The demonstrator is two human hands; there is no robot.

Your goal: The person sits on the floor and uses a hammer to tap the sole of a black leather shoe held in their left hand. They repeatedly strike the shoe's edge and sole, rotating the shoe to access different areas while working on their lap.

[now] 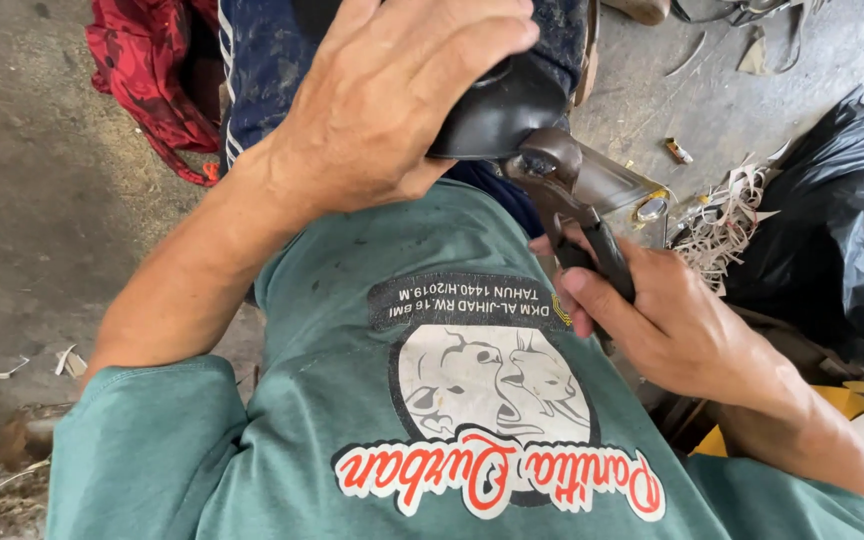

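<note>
Black leather of a shoe (497,105) is clasped by the left hand (392,100). Pincers (577,215) are gripped in the closed right hand (667,320), their head touching the shoe.

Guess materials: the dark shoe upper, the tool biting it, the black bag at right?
Shoe upper, under the left hand: probably smooth black leather or a synthetic, with a soft sheen. Pincers, in the right hand: metal, dull brown-grey, maybe worn or rusty, with darker handles. Black bag: thin plastic film, glossy and creased.
</note>
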